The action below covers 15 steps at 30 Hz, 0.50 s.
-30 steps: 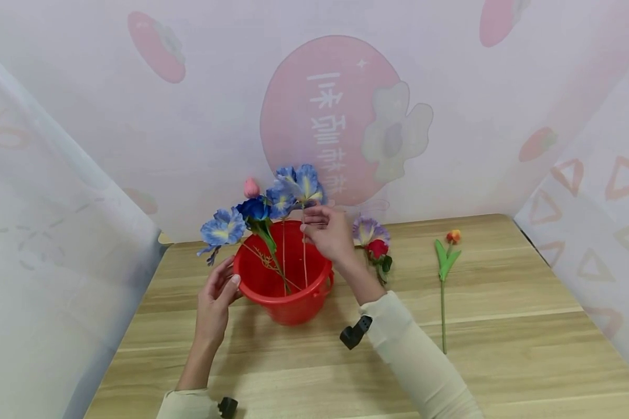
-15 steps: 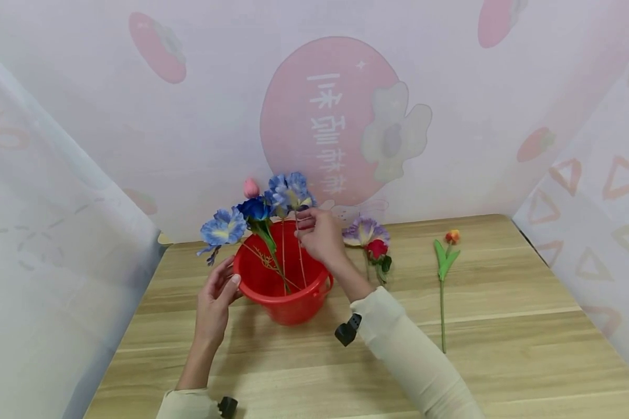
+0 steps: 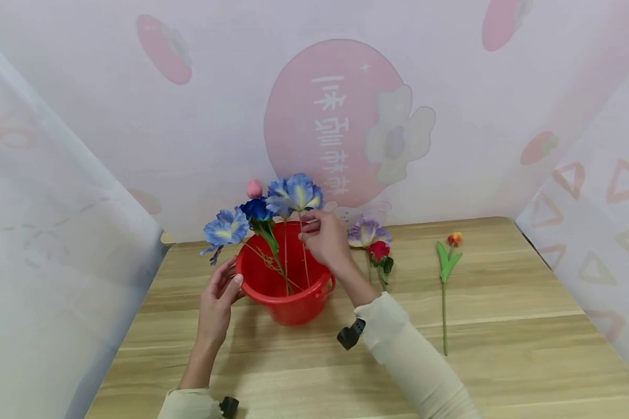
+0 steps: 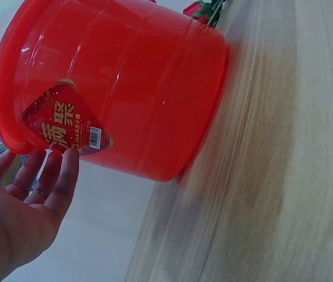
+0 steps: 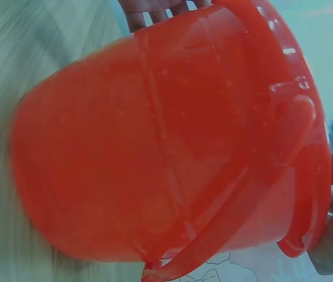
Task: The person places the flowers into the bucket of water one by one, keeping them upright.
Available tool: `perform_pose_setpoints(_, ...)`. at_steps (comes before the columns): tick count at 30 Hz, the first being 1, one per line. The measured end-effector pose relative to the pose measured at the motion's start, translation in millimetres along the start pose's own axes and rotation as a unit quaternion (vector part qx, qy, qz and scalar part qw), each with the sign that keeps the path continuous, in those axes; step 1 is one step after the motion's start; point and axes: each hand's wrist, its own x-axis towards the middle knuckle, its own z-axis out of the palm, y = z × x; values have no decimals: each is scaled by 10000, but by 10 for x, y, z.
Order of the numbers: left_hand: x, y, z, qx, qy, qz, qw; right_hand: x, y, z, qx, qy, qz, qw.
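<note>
A red plastic bucket [image 3: 296, 311] stands on the table with several artificial flowers leaning in it. My left hand [image 3: 216, 305] holds its left side, thumb at the rim and fingers curved along the outer wall, beside a red label [image 4: 66, 123] in the left wrist view. With thumb and fingers, my right hand [image 3: 327, 237] pinches the thin stem of a blue iris [image 3: 300, 192] just under its bloom; the stem's lower end is inside the bucket. A dark blue rose [image 3: 257, 209], a pink bud [image 3: 254, 188] and another blue iris [image 3: 226, 227] lean at the left.
Right of the bucket, a purple flower [image 3: 367, 231] and a red rose [image 3: 380, 250] lie on the wooden table [image 3: 503, 326]. Farther right lies an orange tulip [image 3: 444, 273]. A patterned cloth wall [image 3: 215, 128] rises behind. The bucket's handle [image 5: 213, 235] hangs down its side.
My right hand shifts the iris to the left, then slightly back to the right, its bloom now lower than a second ago. My left hand stays on the bucket.
</note>
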Motion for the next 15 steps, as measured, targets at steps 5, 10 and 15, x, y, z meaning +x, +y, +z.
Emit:
perform_pose_setpoints(5, 9, -4, -6, 55, 19, -28, 10000, -43, -10, -17, -330, 312, -128, 9989)
perform_pose_setpoints(10, 9, -7, -8, 59, 22, -32, 10000, -55, -23, -2, -524, 541, -144, 9971)
perform_pose_setpoints(15, 6, -17, -8, 16, 1, 9, 10000, -57, -25, 64, -682, 324, -352, 9965)
